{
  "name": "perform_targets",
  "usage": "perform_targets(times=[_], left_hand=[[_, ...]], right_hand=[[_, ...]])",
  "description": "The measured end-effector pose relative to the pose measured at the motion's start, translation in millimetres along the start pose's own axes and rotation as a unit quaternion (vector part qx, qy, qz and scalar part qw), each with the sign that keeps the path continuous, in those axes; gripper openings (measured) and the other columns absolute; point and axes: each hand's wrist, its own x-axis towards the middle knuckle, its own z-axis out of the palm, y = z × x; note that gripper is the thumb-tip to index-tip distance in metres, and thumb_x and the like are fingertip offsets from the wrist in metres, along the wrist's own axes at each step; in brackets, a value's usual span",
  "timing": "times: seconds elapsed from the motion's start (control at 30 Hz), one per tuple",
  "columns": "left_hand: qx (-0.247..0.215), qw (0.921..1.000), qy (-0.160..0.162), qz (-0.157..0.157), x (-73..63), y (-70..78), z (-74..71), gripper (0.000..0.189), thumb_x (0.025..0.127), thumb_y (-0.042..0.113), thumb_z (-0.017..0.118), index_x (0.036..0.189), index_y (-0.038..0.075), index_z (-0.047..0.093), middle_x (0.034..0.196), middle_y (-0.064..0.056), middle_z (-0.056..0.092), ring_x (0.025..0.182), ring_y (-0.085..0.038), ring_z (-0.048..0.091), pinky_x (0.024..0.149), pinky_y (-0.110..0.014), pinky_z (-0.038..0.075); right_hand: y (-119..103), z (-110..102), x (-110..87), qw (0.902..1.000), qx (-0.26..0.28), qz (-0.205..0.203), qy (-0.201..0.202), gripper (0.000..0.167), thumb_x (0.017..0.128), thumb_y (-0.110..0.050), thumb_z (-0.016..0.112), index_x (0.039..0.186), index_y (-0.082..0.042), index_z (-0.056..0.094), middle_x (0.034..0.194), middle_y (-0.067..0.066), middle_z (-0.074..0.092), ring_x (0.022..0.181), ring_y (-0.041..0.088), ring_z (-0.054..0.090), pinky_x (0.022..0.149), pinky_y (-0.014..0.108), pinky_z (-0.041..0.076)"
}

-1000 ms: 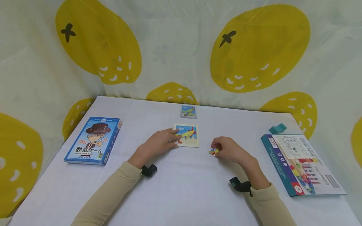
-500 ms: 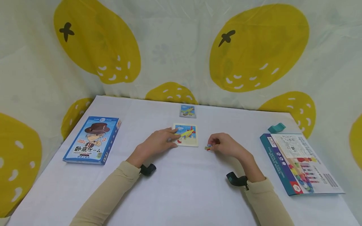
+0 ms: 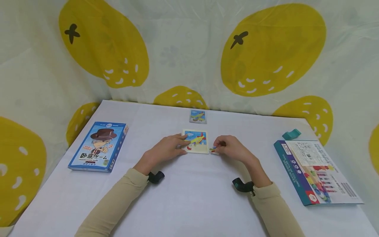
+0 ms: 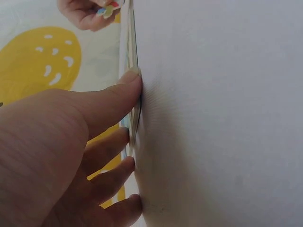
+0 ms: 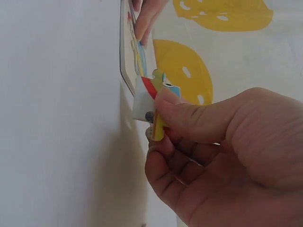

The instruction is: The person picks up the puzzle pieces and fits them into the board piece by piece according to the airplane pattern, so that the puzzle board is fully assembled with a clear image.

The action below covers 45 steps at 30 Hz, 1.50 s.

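Observation:
A small jigsaw board [image 3: 203, 151] with a cream frame and a yellow aeroplane picture lies flat on the white table. My left hand [image 3: 165, 148] rests on its left side, fingers fairly straight on the picture and thumb at the near edge. Close by the board's lower right corner, my right hand [image 3: 235, 148] pinches a jigsaw piece [image 5: 159, 128] between thumb and fingers. White, red, yellow and blue show on the piece; the fingertips hide part of it. The board's lower part looks pale, without the picture.
A small aeroplane picture card [image 3: 197, 117] lies behind the board. To the left is a blue game box [image 3: 99, 148]. At right lie a flat teal-edged box [image 3: 316, 174] and a teal object [image 3: 291, 134]. A fruit-patterned cloth [image 3: 183, 49] hangs behind the table.
My right hand has moved left with the jigsaw piece, from out on the table to beside the board's lower right corner. My left hand has stayed on the board.

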Motion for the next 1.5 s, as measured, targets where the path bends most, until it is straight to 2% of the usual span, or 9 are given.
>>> perform_targets(times=[0.23,0.47,0.7,0.8,1.07,1.5], left_hand=[[-0.004,1.0000,-0.005,-0.002,0.3,0.1,-1.6,0.052,0.095,0.039,0.067,0.143,0.025,0.055,0.158,0.002,0.041,0.151,-0.023,0.030,0.120,-0.050,0.031],[-0.001,1.0000,-0.005,0.004,1.0,1.3,-1.2,0.051,0.094,0.038,0.067,0.142,0.022,0.057,0.157,-0.001,0.043,0.151,-0.025,0.031,0.120,-0.048,0.033],[0.001,1.0000,-0.004,0.001,2.8,-0.8,0.4,0.051,0.095,0.039,0.066,0.143,0.024,0.056,0.158,0.002,0.041,0.152,-0.024,0.030,0.120,-0.049,0.032],[0.003,1.0000,-0.004,0.002,3.5,-1.7,0.4,0.051,0.095,0.039,0.066,0.143,0.025,0.055,0.158,0.003,0.041,0.152,-0.023,0.030,0.119,-0.050,0.033],[0.000,0.9999,0.003,0.011,2.3,-0.8,-0.8,0.051,0.095,0.037,0.067,0.142,0.023,0.056,0.157,0.000,0.042,0.151,-0.024,0.032,0.119,-0.048,0.034],[0.003,1.0000,-0.002,0.004,2.5,-2.4,2.3,0.052,0.095,0.037,0.067,0.143,0.024,0.055,0.158,0.002,0.041,0.152,-0.023,0.029,0.120,-0.048,0.033]], right_hand=[[-12,8,9.5,0.9998,0.004,-0.012,0.014,0.007,0.089,-0.007,0.070,0.095,-0.008,0.071,0.079,0.003,0.056,0.081,0.019,0.051,0.071,0.029,0.041],[-23,19,19.2,0.9994,0.003,-0.029,0.018,0.011,0.089,-0.010,0.072,0.099,-0.009,0.074,0.078,0.003,0.059,0.078,0.018,0.051,0.069,0.028,0.042],[-32,31,30.5,0.9993,-0.008,-0.013,0.035,0.016,0.092,-0.012,0.068,0.106,-0.011,0.077,0.092,0.005,0.069,0.086,0.018,0.056,0.076,0.029,0.046],[-35,34,33.9,0.9991,-0.008,-0.018,0.038,0.014,0.093,-0.011,0.067,0.103,-0.011,0.076,0.092,0.006,0.070,0.085,0.018,0.057,0.077,0.029,0.047],[-38,42,39.4,0.9980,0.011,-0.022,0.058,0.004,0.091,-0.009,0.068,0.093,-0.011,0.071,0.078,0.003,0.063,0.073,0.016,0.054,0.066,0.027,0.044],[-48,55,41.8,0.9956,-0.012,0.036,0.086,0.004,0.089,-0.011,0.069,0.091,-0.008,0.071,0.078,0.005,0.065,0.069,0.017,0.054,0.059,0.025,0.043]])
